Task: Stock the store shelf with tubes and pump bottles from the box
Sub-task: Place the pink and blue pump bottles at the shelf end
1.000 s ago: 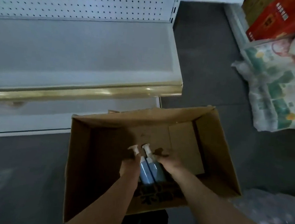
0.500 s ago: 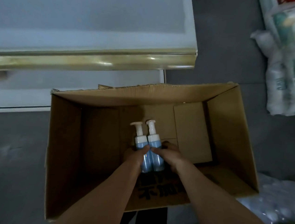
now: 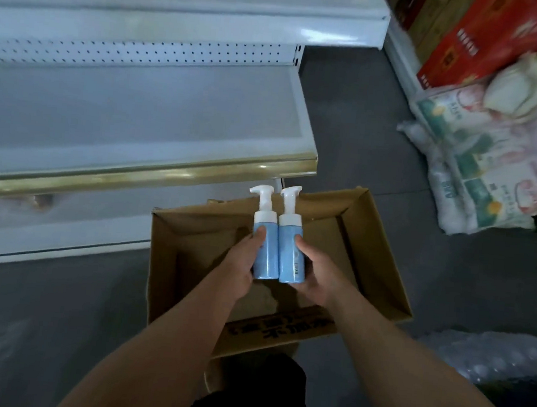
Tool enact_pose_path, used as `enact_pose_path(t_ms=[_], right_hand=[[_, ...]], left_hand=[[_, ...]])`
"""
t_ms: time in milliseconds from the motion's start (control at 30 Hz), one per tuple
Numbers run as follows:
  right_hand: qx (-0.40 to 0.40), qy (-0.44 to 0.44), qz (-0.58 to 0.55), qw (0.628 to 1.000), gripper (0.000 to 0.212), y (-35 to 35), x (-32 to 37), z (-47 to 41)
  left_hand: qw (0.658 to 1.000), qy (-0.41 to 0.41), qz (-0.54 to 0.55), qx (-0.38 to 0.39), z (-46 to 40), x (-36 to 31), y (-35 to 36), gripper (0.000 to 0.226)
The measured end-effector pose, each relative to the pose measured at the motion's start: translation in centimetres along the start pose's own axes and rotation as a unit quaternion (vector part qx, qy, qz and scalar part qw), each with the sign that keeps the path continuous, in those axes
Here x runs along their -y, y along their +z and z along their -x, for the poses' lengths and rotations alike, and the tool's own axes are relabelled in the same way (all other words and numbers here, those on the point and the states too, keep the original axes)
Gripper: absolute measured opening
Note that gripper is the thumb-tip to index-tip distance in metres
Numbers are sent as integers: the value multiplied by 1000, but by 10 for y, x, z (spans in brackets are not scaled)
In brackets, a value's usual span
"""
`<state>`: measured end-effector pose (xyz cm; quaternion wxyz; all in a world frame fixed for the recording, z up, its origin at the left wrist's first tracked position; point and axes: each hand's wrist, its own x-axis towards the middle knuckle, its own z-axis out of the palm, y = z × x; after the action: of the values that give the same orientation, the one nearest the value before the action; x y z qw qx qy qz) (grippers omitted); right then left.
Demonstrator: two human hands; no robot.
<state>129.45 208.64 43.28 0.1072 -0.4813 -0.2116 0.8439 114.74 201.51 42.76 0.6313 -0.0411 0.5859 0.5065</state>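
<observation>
two blue pump bottles [image 3: 278,249] with white pump heads are held upright and pressed side by side above the open cardboard box [image 3: 383,246], which sits on the floor just in front of the store shelf [image 3: 157,119]. the left hand [image 3: 239,265] has its fingers curled round the left bottle, thumb on its front face; the right hand [image 3: 314,272] wraps the right bottle the same way, thumb up near the shoulder. both bottles are clear of the box walls, and what shows of the box floor looks bare of stock, though the arms hide part of it.

the step in hand, as i judge it, is carrying the pair up and over to the shelf board behind the gold front rail [image 3: 165,175]. to do it well, keep the bottles vertical and squeezed together so neither slips, and lift high enough that the bases pass over the rail rather than knocking it. set the bases down flat on the board, well back from the edge, before loosening either grip. the pump heads make them top-heavy, so a tilted landing could topple them. turn the nozzles to face one way for a tidy row.

bagged goods [image 3: 478,169] and a red carton [image 3: 489,41] lie to the right, well apart from the path.
</observation>
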Motion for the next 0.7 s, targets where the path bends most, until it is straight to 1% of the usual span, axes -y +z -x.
enact_pose_path(t_ms=[67, 133, 167, 233, 333, 400, 467, 533, 600, 667, 700], right_hand=[[30, -32, -24, 999, 52, 17, 12, 24], [52, -65, -33, 996, 64, 32, 26, 43], [57, -87, -26, 994, 70, 40, 35, 53], [72, -132, -9, 989, 73, 58, 52, 75], [111, -209, 29, 971, 61, 88, 77, 104], [120, -264, 77, 954, 59, 105, 92, 119], [98, -304, 114, 941, 63, 124, 103, 137], [75, -332, 142, 930, 64, 140, 112, 152], [74, -332, 110, 934, 58, 150, 120, 161], [99, -333, 63, 935, 50, 156, 128, 167], [110, -341, 56, 932, 50, 158, 131, 170]], left_hand=[[999, 41, -1, 27, 27, -22, 10, 51], [996, 72, -9, 53, 50, -45, 18, 63], [994, 86, -22, 71, 63, -58, 22, 64], [985, 120, -52, 115, 89, -83, 29, 56], [970, 176, -57, 157, 122, -117, 38, 44], [961, 223, -78, 145, 144, -137, 42, 45], [954, 254, -89, 131, 163, -154, 44, 43], [952, 269, -71, 127, 180, -168, 47, 36], [948, 286, -56, 129, 195, -178, 52, 33], [943, 305, -50, 124, 208, -187, 56, 34], [941, 312, -44, 119, 212, -191, 57, 36]])
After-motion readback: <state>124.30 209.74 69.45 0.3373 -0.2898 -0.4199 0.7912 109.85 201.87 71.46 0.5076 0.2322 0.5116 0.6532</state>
